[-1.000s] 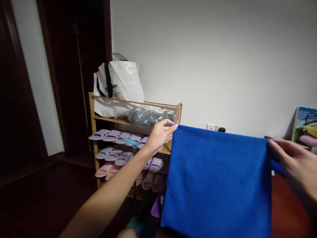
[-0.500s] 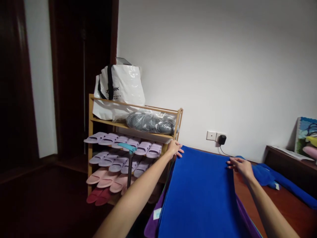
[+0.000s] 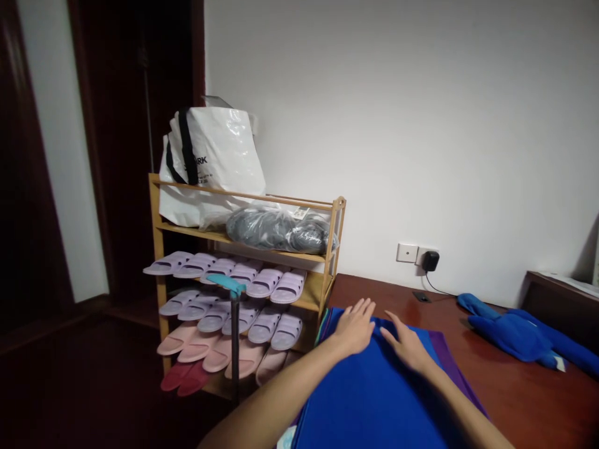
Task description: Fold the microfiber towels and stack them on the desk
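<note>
A folded blue cloth (image 3: 369,399) lies flat on a stack of cloths at the near edge of a dark wooden table (image 3: 510,386). My left hand (image 3: 354,327) rests palm down on its far left part, fingers spread. My right hand (image 3: 407,347) presses flat on the cloth just beside it, fingers apart. A purple cloth (image 3: 449,362) shows under the blue one along the right side. Neither hand grips anything.
A crumpled blue cloth (image 3: 519,330) lies at the table's far right. Left of the table stands a wooden shoe rack (image 3: 327,274) with several slippers, a white bag (image 3: 210,162) on top and a teal-handled pole (image 3: 234,337) in front. A charger (image 3: 430,260) plugs into the wall socket.
The blue cloth, held up by both hands a second ago, came down flat onto the stack. My hands let go of its far corners and moved together onto its top.
</note>
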`<state>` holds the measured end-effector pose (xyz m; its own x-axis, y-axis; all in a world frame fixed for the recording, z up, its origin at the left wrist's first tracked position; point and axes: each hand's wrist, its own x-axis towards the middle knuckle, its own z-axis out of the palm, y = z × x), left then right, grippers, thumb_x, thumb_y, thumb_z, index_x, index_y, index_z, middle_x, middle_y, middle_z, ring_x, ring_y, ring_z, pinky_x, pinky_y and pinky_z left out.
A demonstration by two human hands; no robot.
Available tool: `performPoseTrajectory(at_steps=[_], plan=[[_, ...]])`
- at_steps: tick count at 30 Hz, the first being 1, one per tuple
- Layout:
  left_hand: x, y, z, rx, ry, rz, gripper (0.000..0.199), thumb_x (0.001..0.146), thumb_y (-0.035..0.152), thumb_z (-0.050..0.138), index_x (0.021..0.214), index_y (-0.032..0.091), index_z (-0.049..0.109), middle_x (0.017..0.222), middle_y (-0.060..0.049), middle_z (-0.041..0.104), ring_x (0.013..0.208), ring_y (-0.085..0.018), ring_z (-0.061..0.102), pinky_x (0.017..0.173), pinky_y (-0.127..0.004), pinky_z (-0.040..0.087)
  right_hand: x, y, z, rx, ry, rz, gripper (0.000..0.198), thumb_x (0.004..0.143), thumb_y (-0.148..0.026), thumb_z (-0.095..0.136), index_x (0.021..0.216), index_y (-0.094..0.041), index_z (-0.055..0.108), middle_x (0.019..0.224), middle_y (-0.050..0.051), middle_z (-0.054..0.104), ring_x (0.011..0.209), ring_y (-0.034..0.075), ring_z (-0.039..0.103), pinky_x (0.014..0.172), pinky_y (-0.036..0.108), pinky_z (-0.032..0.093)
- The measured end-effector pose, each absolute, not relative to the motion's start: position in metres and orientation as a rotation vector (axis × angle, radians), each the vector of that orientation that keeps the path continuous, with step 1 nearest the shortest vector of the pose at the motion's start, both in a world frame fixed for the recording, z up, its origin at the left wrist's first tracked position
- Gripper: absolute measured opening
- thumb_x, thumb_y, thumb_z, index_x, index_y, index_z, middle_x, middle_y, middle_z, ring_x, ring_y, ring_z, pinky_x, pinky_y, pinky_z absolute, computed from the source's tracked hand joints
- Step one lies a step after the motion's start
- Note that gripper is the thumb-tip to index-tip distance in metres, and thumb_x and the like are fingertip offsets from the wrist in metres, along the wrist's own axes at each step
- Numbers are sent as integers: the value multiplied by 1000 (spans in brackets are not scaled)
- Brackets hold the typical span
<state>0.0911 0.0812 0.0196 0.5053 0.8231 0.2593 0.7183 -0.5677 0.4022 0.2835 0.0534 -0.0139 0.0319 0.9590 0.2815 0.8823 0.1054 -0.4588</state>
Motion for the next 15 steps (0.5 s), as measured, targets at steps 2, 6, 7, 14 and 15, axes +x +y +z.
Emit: performPoseTrajectory(at_steps=[2, 6, 7, 14, 15], plan=[[97, 79, 4, 2601, 1228, 476, 52, 93, 37, 36, 143, 22, 31, 151, -7, 25, 139, -23, 16, 111, -42, 14, 273, 52, -27, -1786, -2002, 212, 63, 86, -60, 34, 139, -27, 36, 145, 0, 32, 135, 16, 26, 111, 34, 24], [82, 94, -12, 2643, 1242, 305, 58, 93, 55, 22, 143, 26, 32, 152, -5, 21, 139, -24, 14, 110, -51, 11, 302, 47, -39, -1946, -2056, 197, 66, 85, -66, 26, 139, -30, 34, 148, -3, 24, 138, 17, 17, 114, 41, 16], [75, 99, -13, 2644, 1266, 294, 60, 93, 58, 20, 144, 28, 30, 152, -4, 20, 140, -24, 13, 110, -51, 10, 315, 45, -40, -1998, -2038, 183, 66, 85, -67, 25, 140, -31, 33, 148, -3, 22, 138, 17, 15, 114, 43, 15], [63, 92, 4, 2636, 1489, 337, 64, 94, 54, 22, 144, 15, 29, 152, -12, 17, 140, -29, 8, 109, -56, 3, 342, 26, -25, -2225, -1926, -36, 75, 87, -65, 21, 143, -16, 27, 150, 7, 14, 140, 21, 4, 114, 48, 5], [63, 80, 10, 2663, 1476, 367, 63, 95, 52, 23, 144, 14, 29, 152, -11, 16, 140, -27, 6, 110, -54, 0, 333, 18, -20, -2223, -1932, -72, 77, 86, -66, 23, 143, -15, 26, 151, 7, 10, 140, 20, 0, 114, 47, 2]])
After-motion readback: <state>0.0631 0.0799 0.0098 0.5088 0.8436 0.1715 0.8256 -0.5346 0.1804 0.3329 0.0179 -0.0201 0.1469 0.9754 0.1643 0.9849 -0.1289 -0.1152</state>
